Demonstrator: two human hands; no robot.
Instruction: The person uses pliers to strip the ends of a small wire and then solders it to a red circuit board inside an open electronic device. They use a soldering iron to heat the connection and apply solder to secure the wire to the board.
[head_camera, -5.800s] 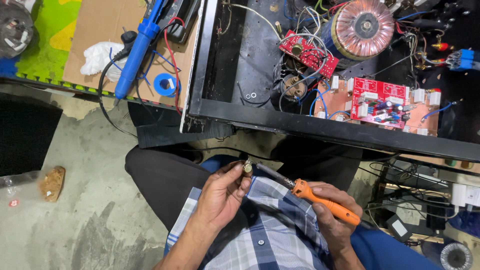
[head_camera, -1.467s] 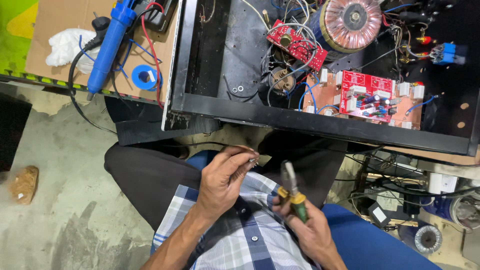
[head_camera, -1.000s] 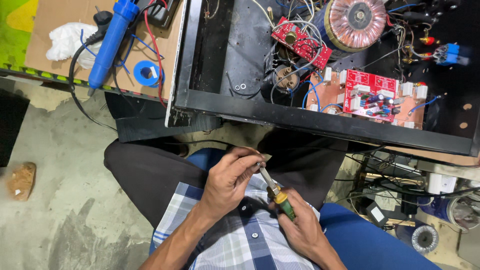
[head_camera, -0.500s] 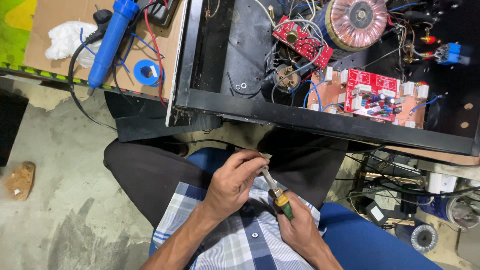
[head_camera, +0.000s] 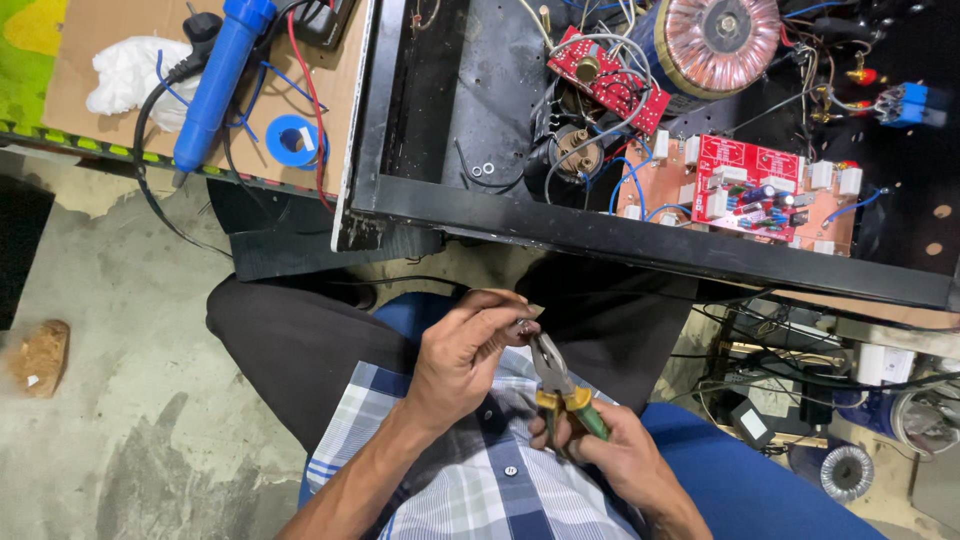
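Over my lap, my left hand (head_camera: 470, 350) pinches a small metal part (head_camera: 522, 325) in a tight grip, and my right hand (head_camera: 615, 455) closes round green-and-yellow-handled steel pliers (head_camera: 558, 378) whose nose meets it. Ahead, the cardboard-topped desk (head_camera: 90, 30) carries a blue plastic soldering tool (head_camera: 215, 80) beside an open black metal chassis (head_camera: 480, 205) above stained grey concrete floor (head_camera: 110, 330).

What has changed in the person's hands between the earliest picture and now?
The right hand let go of the orange-handled screwdriver and took up green-and-yellow-handled pliers, whose nose now meets the small part pinched in the left hand. The open black chassis and the blue tool stayed put.
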